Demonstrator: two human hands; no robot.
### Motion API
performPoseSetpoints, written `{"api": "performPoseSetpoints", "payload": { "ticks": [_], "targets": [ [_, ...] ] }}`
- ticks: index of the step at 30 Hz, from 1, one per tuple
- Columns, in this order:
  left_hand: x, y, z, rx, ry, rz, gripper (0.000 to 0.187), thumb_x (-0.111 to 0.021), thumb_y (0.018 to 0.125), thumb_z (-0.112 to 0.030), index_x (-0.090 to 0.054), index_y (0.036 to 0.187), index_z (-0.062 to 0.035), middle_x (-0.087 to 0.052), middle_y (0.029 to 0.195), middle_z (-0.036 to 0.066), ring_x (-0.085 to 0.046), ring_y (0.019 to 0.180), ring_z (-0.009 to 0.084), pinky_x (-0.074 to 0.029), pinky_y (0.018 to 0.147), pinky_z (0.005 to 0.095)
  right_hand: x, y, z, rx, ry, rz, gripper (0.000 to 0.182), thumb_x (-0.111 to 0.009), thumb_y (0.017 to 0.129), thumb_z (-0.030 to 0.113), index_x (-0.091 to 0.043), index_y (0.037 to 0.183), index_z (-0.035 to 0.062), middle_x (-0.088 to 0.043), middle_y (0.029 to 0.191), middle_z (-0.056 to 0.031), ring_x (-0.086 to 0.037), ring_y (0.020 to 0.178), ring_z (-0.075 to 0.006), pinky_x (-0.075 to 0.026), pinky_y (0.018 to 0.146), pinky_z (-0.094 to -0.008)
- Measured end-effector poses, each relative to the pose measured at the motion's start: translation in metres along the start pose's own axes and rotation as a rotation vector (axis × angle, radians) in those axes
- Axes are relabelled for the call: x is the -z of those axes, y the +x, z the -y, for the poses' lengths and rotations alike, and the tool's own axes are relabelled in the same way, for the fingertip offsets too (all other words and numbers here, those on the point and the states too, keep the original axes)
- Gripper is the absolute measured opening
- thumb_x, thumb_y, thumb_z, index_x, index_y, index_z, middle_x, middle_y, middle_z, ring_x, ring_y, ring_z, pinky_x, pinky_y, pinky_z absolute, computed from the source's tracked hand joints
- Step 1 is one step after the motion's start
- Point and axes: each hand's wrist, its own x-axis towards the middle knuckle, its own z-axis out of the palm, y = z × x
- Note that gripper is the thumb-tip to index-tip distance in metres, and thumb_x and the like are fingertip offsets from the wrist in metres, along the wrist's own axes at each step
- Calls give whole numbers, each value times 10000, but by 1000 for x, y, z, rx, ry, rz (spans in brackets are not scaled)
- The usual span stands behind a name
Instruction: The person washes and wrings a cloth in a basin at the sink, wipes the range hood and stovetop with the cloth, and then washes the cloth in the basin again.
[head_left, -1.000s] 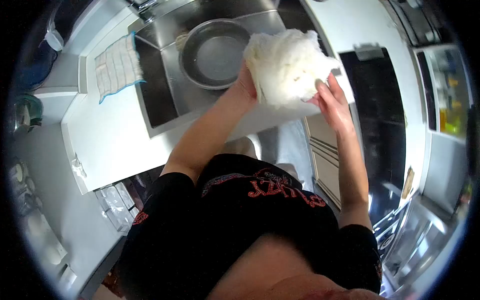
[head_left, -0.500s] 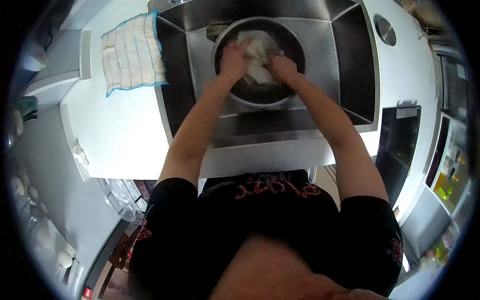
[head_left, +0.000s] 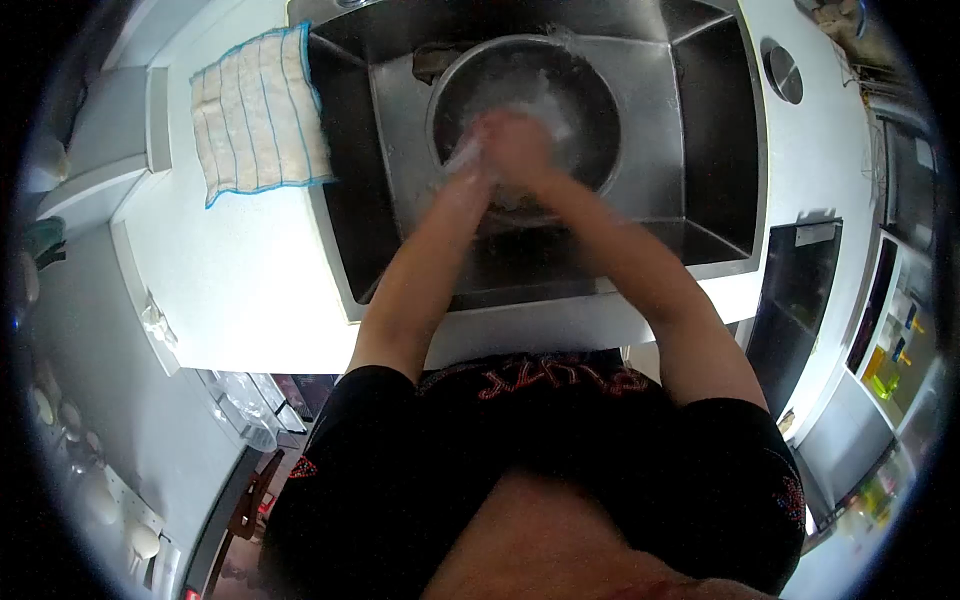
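L hand (head_left: 484, 148) & R hand (head_left: 524, 152) together over basin (head_left: 596, 115) in sink (head_left: 650, 110), white matl (head_left: 548, 106) adj.; blurred, can't tell open/closed.

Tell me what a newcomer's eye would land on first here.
First, the left grip and right grip, bare, blurred and close together at the round basin in the sink. A whitish patch shows in the basin beside them, too blurred to identify. Next, the blue-edged cloth, bright on the white counter at the sink's left edge.
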Motion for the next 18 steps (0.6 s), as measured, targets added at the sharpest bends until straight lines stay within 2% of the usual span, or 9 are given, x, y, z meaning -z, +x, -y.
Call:
{"api": "performPoseSetpoints", "payload": {
  "ticks": [2, 5, 8, 10, 12, 14, 17, 18],
  "targets": [
    [-12, -1, 6, -44, 31, -148, 293, -494, 837, -301, -538, 972, -43, -570, 918, 91, -540, 841, 227, -437, 732, 354, 3, 13, -34, -165, -112, 216, 268, -475, 815, 281, -594, 969, 96, -609, 849, -156, -585, 816, -328, -435, 734, -453],
    [-7, 7, 6, -59, 40, -124, 299, -492, 839, -297, -529, 988, -41, -563, 937, 94, -534, 858, 231, -432, 745, 359, 10, 26, -24, -639, 116, 157, 293, -442, 831, 303, -600, 967, 96, -601, 894, -172, -579, 816, -345, -437, 729, -451],
    [4, 14, 3, -21, -13, 4, 304, -489, 840, -293, -520, 1004, -39, -556, 955, 97, -528, 875, 235, -428, 757, 364, -21, 13, -41, -548, 106, 93, 307, -435, 835, 314, -603, 962, 92, -599, 897, -181, -580, 800, -351, -441, 722, -443],
    [-2, 9, 6, -54, 28, -15, 309, -488, 840, -290, -514, 1015, -37, -551, 968, 98, -524, 886, 237, -425, 766, 368, -38, 0, -51, -495, 103, 49, 316, -430, 838, 322, -605, 959, 88, -598, 899, -187, -582, 789, -355, -444, 717, -438],
    [-13, -1, 6, -141, 132, -81, 314, -486, 841, -288, -509, 1026, -35, -546, 980, 100, -520, 897, 239, -423, 774, 371, -33, 2, -69, -496, 70, 110, 331, -422, 841, 335, -609, 951, 85, -596, 896, -196, -580, 796, -356, -443, 723, -427],
    [-20, -13, -3, -232, 286, -130, 319, -484, 842, -285, -503, 1037, -34, -542, 993, 102, -515, 909, 242, -420, 782, 374, 17, 16, -74, -563, 10, 299, 352, -411, 845, 354, -614, 937, 81, -593, 888, -207, -574, 821, -353, -439, 739, -409],
    [-10, -24, -23, -394, 627, -143, 327, -482, 843, -281, -494, 1053, -31, -535, 1011, 104, -509, 925, 246, -416, 795, 379, 36, 15, -79, -731, 163, 45, 353, -440, 838, 365, -603, 940, 68, -589, 880, -219, -568, 853, -347, -432, 756, -399],
    [-8, -25, -24, -406, 736, -178, 329, -481, 844, -280, -491, 1059, -31, -532, 1018, 105, -507, 931, 247, -414, 799, 381, 29, 11, -88, -682, 209, 45, 341, -496, 821, 339, -585, 979, 49, -589, 898, -216, -569, 877, -333, -429, 768, -393]
  ]
}}
